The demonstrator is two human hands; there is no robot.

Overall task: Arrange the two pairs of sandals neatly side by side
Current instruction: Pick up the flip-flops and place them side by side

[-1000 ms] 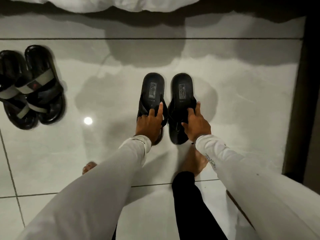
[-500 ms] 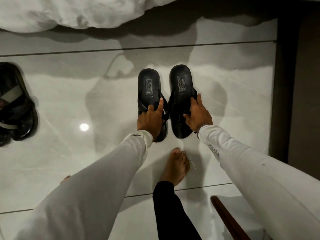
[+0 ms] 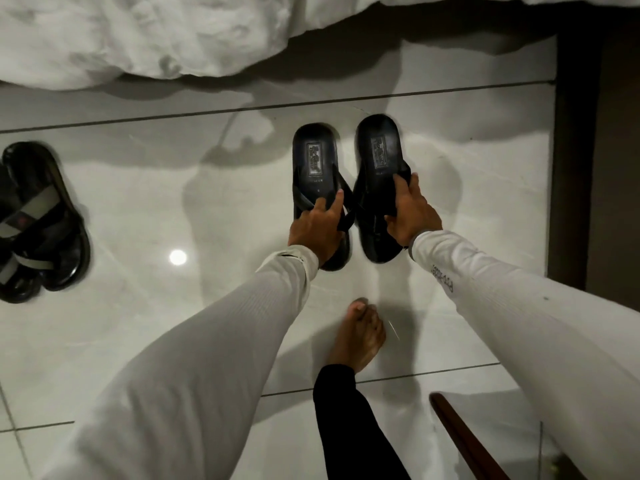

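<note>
Two black thong sandals are held side by side over the glossy white tiled floor (image 3: 138, 209), heels away from the person. The left black sandal (image 3: 315, 161) is gripped at its straps by the left hand (image 3: 317, 228); the right black sandal (image 3: 379, 157) by the right hand (image 3: 412, 216). A second pair — black grey-strapped sandals (image 3: 38, 220) — lies well apart at the left edge.
</note>
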